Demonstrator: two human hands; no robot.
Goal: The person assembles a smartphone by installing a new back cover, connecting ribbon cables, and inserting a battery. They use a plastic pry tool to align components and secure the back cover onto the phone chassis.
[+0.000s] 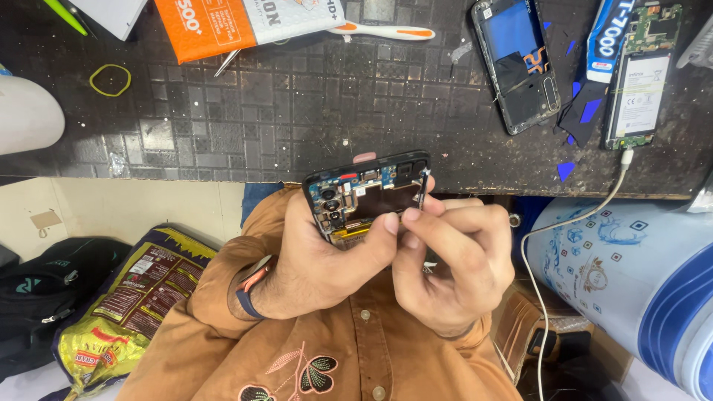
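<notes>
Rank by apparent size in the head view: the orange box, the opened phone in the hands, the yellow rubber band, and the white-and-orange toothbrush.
1. Orange and white cardboard box, cut off by the frame's top edge.
2. Opened black phone with exposed circuitry, partly hidden by the left hand and nearer the camera, so unsure.
3. White-and-orange plastic toothbrush.
4. Yellow rubber band loop.

Hands [394, 252] hide the opened phone's [368, 194] lower half.

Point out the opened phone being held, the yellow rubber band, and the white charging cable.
opened phone [369, 194], head view, exposed circuit board
yellow rubber band [110, 79], head view, loop's edge
white charging cable [536, 275], head view, hanging stretch
</notes>
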